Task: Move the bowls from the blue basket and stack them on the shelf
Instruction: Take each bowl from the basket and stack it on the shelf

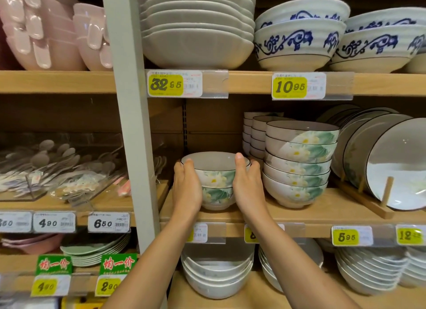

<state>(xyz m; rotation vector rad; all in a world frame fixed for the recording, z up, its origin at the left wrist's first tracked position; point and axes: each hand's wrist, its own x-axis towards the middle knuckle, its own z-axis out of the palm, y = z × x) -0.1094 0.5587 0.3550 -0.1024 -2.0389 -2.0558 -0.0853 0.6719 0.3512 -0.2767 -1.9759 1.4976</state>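
Note:
Two lotus-pattern bowls stand stacked on the middle wooden shelf [299,213]. The top bowl [215,172] sits nested in the lower bowl [217,197], both upright. My left hand [186,189] grips the stack's left side, fingers curled over the top bowl's rim. My right hand [247,184] grips the right side, thumb on the rim. The blue basket is out of view.
A taller stack of matching lotus bowls [297,165] stands just right of my hands, with smaller stacks behind it. Plates in a wooden rack [391,165] sit further right. A grey shelf upright [136,124] stands to the left. White bowls [216,274] fill the shelf below.

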